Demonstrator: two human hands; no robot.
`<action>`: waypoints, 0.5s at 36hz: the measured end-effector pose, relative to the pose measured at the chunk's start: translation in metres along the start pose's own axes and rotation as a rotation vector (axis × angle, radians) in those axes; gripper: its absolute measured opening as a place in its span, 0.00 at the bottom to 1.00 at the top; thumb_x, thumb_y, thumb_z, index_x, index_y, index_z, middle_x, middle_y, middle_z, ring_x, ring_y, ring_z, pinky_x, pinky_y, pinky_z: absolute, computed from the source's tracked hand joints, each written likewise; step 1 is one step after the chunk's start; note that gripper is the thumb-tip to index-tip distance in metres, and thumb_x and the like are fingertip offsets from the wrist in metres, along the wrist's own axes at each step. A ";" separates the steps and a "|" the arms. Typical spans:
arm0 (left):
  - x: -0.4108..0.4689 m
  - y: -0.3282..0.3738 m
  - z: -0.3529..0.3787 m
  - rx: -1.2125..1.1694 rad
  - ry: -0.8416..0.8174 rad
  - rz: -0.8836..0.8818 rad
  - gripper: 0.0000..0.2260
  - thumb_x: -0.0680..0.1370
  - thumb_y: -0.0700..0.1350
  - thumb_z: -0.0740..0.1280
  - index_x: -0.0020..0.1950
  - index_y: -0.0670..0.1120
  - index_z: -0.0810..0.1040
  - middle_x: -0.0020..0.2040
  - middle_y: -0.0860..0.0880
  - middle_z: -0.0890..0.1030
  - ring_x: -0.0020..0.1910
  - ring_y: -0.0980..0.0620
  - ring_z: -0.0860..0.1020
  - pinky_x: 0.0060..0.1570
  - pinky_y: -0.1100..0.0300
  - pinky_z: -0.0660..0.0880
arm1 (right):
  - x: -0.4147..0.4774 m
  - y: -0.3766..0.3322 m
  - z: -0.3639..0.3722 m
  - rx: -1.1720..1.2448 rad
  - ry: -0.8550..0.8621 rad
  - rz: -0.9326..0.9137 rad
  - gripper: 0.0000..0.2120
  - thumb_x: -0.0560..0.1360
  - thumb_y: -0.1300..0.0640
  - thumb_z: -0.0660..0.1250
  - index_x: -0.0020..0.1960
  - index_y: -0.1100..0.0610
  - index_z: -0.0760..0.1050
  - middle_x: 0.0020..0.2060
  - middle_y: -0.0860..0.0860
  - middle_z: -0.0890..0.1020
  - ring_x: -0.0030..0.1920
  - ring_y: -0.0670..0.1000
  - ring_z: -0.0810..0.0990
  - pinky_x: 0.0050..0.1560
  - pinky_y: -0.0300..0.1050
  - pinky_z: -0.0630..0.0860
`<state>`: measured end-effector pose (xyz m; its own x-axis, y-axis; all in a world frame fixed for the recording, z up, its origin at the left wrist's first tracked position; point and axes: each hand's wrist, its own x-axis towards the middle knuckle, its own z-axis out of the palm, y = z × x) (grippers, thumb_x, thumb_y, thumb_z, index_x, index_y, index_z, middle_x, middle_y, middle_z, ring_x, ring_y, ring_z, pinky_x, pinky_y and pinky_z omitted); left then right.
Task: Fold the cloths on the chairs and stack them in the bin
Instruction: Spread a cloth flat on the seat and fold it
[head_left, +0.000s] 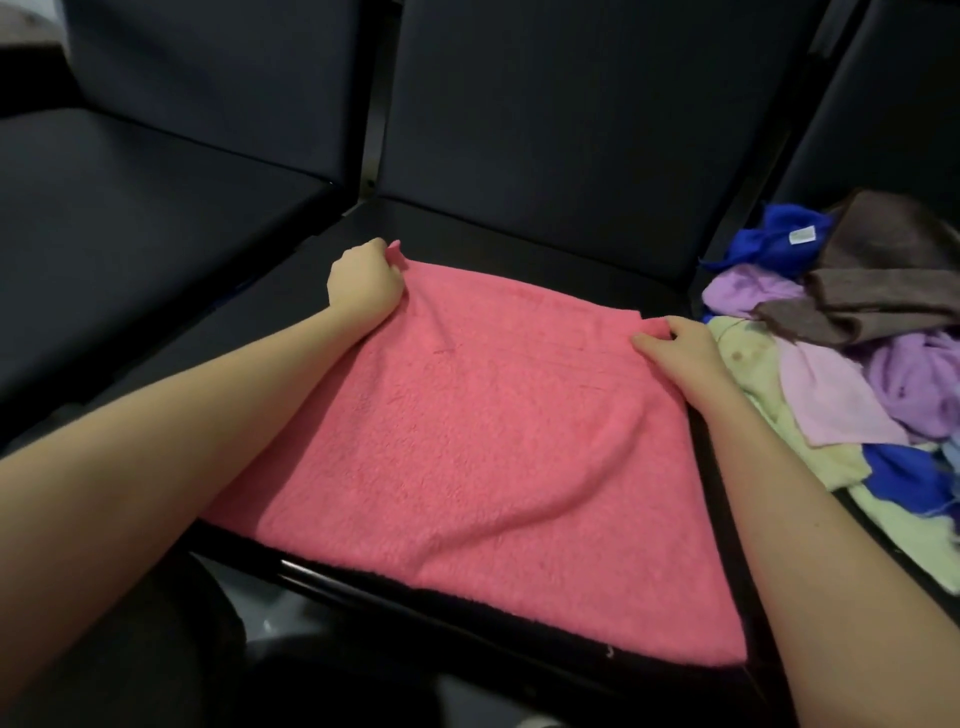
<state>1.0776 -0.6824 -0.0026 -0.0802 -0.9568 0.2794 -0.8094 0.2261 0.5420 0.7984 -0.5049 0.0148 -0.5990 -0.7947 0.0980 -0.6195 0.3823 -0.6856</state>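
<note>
Now, from the head camera, a pink cloth (493, 441) lies spread nearly flat over the seat of the middle chair (519, 239); its near edge reaches the front rim of the seat, and soft wrinkles run across its middle and right side. Both forearms stretch forward over the fabric; the left hand (363, 283) sits at the far left corner with its fingers curled tight, pinching that corner so that a small tip of pink sticks up past the knuckles; the cloth puckers just beside this hand. The right hand (680, 353) lies at the far right corner, thumb on top and fingers bent round the edge, holding the corner in a narrow pinch close to the seat's right side.

To the left stands the left chair (130, 249), dark and padded; its seat is just beside the middle one. On the right chair (883, 104) rests a loose pile of cloths (857, 374), unfolded and overlapping; a brown cloth (893, 280) lies on top, a blue cloth (774, 244) with a small white label sits behind it, a lilac cloth (748, 291) is beneath, and a pale yellow cloth (753, 395) lies nearest the right wrist, touching the gap between the seats.
</note>
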 end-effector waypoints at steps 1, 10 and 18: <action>-0.003 -0.001 -0.001 -0.021 0.004 0.024 0.11 0.78 0.41 0.57 0.54 0.39 0.76 0.54 0.39 0.79 0.54 0.37 0.76 0.45 0.53 0.68 | -0.002 -0.001 -0.002 -0.004 -0.051 -0.028 0.04 0.73 0.58 0.68 0.47 0.57 0.79 0.44 0.52 0.81 0.48 0.53 0.78 0.50 0.46 0.73; -0.026 -0.010 -0.015 -0.095 -0.010 0.117 0.08 0.75 0.42 0.61 0.50 0.43 0.77 0.59 0.45 0.73 0.60 0.46 0.70 0.45 0.56 0.66 | -0.029 -0.016 -0.003 -0.050 -0.290 -0.112 0.26 0.65 0.51 0.66 0.63 0.49 0.76 0.54 0.49 0.80 0.52 0.49 0.77 0.55 0.42 0.73; -0.040 -0.020 -0.029 -0.243 -0.133 0.068 0.02 0.74 0.43 0.65 0.45 0.47 0.72 0.49 0.48 0.79 0.54 0.46 0.75 0.49 0.56 0.69 | -0.029 -0.026 -0.003 -0.086 -0.279 -0.136 0.07 0.73 0.58 0.68 0.43 0.64 0.78 0.35 0.49 0.76 0.37 0.46 0.72 0.36 0.40 0.67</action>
<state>1.1140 -0.6437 -0.0020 -0.2182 -0.9500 0.2234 -0.6380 0.3121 0.7039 0.8310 -0.4904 0.0319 -0.3525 -0.9355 -0.0253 -0.7319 0.2925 -0.6154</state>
